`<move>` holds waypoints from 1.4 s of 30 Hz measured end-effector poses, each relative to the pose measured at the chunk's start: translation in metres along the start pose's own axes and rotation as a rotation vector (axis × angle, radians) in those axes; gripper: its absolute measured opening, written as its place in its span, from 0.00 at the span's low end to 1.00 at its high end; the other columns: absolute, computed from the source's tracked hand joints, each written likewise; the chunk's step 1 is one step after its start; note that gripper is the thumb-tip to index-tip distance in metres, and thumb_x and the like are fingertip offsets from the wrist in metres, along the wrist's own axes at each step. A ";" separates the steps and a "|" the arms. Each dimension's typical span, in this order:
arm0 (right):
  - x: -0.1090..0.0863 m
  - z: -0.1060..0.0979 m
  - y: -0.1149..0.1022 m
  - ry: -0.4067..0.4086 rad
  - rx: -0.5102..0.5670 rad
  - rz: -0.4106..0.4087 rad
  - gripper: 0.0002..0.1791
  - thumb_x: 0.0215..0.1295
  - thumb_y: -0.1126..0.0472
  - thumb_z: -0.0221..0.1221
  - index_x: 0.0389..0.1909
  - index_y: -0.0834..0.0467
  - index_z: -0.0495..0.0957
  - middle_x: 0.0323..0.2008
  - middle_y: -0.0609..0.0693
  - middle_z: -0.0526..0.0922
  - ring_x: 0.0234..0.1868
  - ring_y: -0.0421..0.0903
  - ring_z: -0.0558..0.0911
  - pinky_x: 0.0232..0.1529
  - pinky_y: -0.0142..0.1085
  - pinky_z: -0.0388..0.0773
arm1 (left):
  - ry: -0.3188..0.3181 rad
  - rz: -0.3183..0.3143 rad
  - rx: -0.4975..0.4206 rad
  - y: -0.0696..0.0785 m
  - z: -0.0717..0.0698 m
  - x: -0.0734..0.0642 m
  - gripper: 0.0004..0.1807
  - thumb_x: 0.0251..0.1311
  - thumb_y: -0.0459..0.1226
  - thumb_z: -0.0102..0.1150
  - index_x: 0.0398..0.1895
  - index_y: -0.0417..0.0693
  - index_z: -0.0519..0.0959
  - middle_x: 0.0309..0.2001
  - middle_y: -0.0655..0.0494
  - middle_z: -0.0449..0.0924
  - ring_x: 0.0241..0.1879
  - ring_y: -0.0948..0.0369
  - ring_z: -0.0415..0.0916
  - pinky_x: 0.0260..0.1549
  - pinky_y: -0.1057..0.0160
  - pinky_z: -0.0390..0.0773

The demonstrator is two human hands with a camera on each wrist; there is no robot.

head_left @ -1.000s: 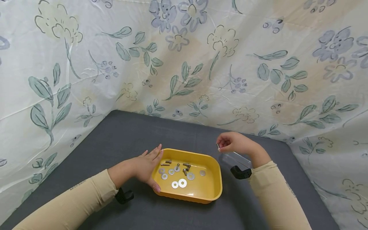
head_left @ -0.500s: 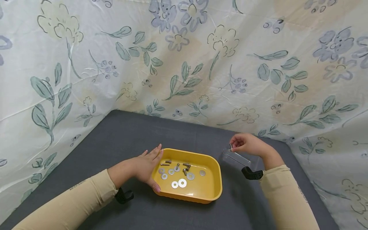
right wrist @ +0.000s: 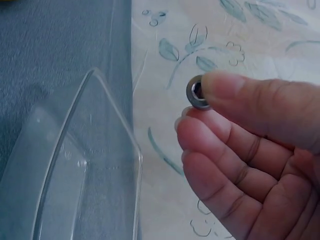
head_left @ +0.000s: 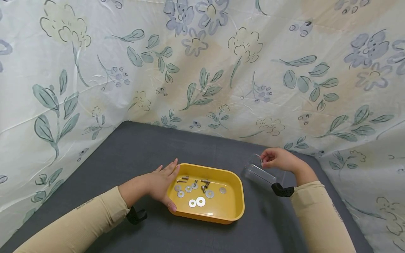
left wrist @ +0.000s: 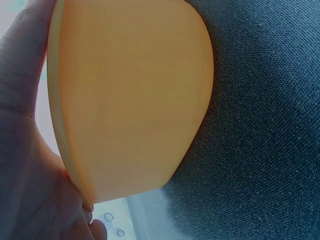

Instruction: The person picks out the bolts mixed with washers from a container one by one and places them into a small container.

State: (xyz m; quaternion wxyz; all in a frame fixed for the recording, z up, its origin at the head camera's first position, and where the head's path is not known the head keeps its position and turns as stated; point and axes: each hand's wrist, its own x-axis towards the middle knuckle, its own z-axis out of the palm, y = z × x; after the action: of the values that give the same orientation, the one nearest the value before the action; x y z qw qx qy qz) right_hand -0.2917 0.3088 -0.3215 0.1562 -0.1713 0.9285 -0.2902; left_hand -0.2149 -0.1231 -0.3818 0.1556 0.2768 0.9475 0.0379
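Note:
My right hand (head_left: 280,160) pinches a socket-head screw (right wrist: 192,94) between thumb and fingertips; in the right wrist view the hex recess in its round head shows. In the head view that hand overlaps the far part of a clear plastic box (head_left: 261,173), whose rim (right wrist: 53,160) stands beside the hand in the right wrist view. Against the left end of a yellow tray (head_left: 221,207) rests my left hand (head_left: 158,185), fingers spread and thumb at the near rim. Several metal screws (head_left: 203,189) and flat washers (head_left: 200,201) lie in the tray, mostly toward its left side.
A dark grey cloth (head_left: 152,140) covers the table under the tray and box. Behind and at both sides hangs a floral curtain (head_left: 202,88), close beyond the clear box. Black straps (head_left: 282,190) sit at the wrists.
Still pinching the screw, my right hand has moved right, from the near-left edge of the clear box to its far part. My left hand and the tray stay in place.

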 end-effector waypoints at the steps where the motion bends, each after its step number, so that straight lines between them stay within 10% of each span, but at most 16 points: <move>1: 0.000 0.000 0.002 0.000 -0.001 0.005 0.16 0.56 0.60 0.63 0.40 0.66 0.74 0.29 0.52 0.75 0.31 0.48 0.74 0.33 0.39 0.74 | -0.001 -0.001 0.000 0.000 0.000 0.000 0.79 0.17 0.79 0.51 0.72 0.43 0.35 0.72 0.49 0.24 0.71 0.55 0.30 0.65 0.46 0.40; 42: 0.009 0.008 0.020 -0.036 0.046 0.027 0.11 0.62 0.65 0.56 0.43 0.65 0.73 0.36 0.58 0.79 0.36 0.48 0.79 0.41 0.43 0.77 | -0.009 -0.008 0.002 0.002 -0.001 -0.001 0.78 0.17 0.79 0.52 0.72 0.43 0.37 0.72 0.48 0.23 0.71 0.54 0.31 0.65 0.45 0.41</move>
State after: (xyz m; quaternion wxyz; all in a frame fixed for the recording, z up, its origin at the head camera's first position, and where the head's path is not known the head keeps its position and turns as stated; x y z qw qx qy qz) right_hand -0.3014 0.3167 -0.3420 0.1808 -0.1604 0.9207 -0.3064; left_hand -0.2130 -0.1217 -0.3806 0.1597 0.2733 0.9479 0.0350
